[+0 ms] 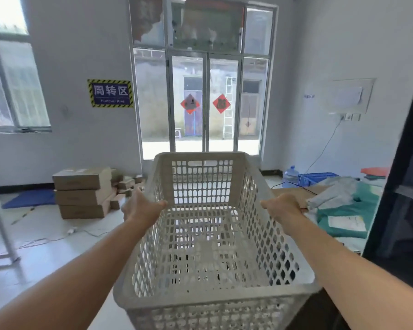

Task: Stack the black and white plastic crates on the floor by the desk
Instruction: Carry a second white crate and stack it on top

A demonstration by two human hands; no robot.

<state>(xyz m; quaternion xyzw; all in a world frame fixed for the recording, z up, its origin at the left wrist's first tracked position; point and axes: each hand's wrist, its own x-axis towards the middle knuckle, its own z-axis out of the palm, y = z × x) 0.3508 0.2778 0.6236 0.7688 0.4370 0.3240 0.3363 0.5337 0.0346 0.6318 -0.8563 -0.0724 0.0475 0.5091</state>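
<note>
Wall sign (110, 93) reads "周转区 / Turnover Area"; left hand (142, 207) and right hand (283, 207) grip white crate (212, 234) rims, held up.

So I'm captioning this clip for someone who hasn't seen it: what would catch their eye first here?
First, the large white perforated plastic crate held up in the centre foreground, the left hand and right hand gripping its side rims. Behind it, the tall glass double doors carry two red diamond decorations. On the wall to their left hangs a blue sign with a yellow-black striped border, above stacked brown cardboard boxes.
</note>
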